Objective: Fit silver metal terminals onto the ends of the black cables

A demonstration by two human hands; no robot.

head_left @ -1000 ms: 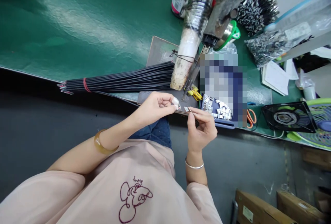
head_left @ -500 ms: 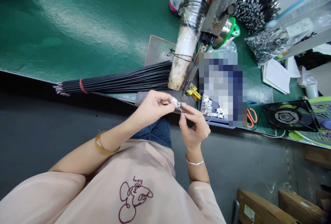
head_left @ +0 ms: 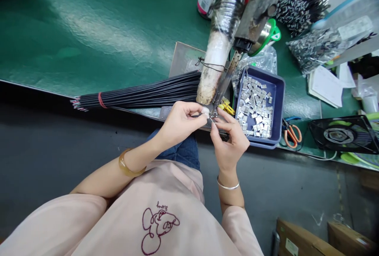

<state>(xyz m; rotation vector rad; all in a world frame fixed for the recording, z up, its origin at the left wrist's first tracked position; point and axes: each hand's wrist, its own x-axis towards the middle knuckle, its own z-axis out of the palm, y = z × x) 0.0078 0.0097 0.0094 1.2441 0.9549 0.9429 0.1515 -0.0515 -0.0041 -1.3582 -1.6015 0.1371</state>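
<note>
Fingertip Work: Hold and Align

Apparently in hand: a fine fitting step, carried out at the fingertips just in front of the tool tip. Located between the left hand (head_left: pixel 182 124) and the right hand (head_left: pixel 230 141): a small, shiny, silver-coloured metal piece (head_left: pixel 215 115), partly hidden by fingers. At the left, grip closed in a thumb-and-forefinger pinch, with a soft-looking white covering (head_left: pixel 205 111) at the fingertip; contents of the pinch hidden. At the right, grip closed lightly on a thin, pale, wire-like strand (head_left: pixel 211 119); exact contact with the metal piece impossible to tell.

For the next move, probably required: a steady left pinch, light right-hand pressure and careful alignment. Avoid bending the strand.

Materials, beyond the fingertips: a slender, stained metal tool (head_left: pixel 227 80) resembling a soldering iron, set beside a white, film-wrapped tube (head_left: pixel 213 58) with a browned mouth. To the left: a long bundle of smooth, round black cables (head_left: pixel 154 92), bound by a red band (head_left: pixel 101 100). To the right: a dark blue, rectangular plastic tray (head_left: pixel 278 104) with rounded corners, containing loose, flat, box-shaped silver metal shells (head_left: pixel 258 119). Underneath: a glossy green table (head_left: pixel 127 23).
</note>
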